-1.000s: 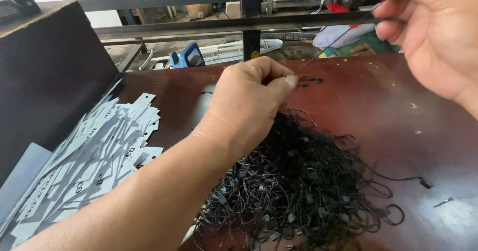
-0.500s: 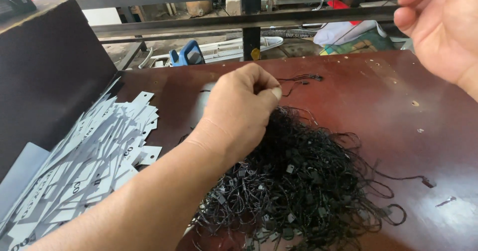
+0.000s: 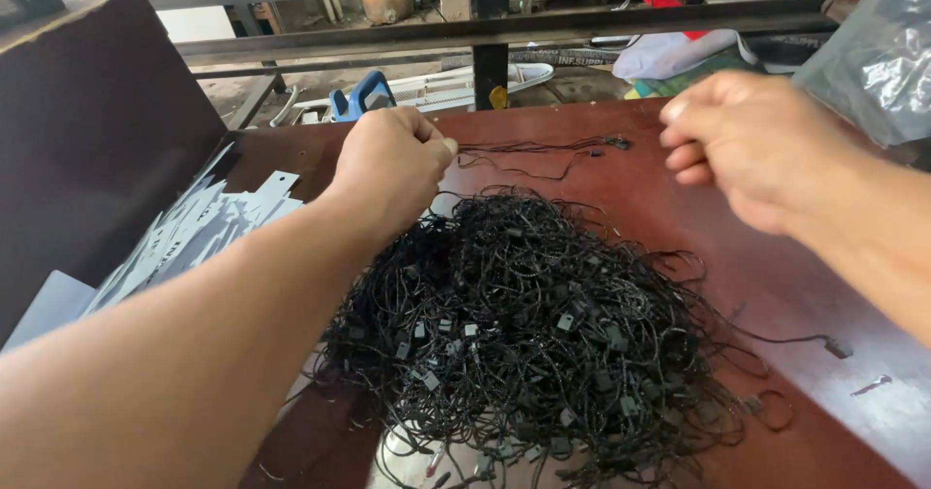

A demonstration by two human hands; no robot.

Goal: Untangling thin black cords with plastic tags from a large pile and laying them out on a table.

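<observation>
The left hand (image 3: 393,164) is held over the far part of the table (image 3: 679,256), just beyond the far rim of the heap (image 3: 529,344). Its fingers are curled into a tight pinch, and the end of a thin black cord (image 3: 538,148) is gripped between thumb and forefinger. From that pinch the cord is stretched along the far edge of the table to its small black clasp (image 3: 617,142), which lies on the wood; a slack loop of cord is seen sagging just nearer than the straight run.

The right hand (image 3: 752,140) is raised above the far right part of the table, to the right of the clasp and apart from it. Its fingers are bent loosely inward, half closed; it is blurred, and whether anything is held in it cannot be told.

The heap, a tangled mass of black cords with small square clasps, is spread over the middle and near part of the table. One stray cord (image 3: 795,339) is trailed out toward the right edge.

White paper tags (image 3: 204,232) are piled along the left edge, against a dark board (image 3: 87,130). A clear plastic bag (image 3: 878,48) is seen at the far right corner.
</observation>
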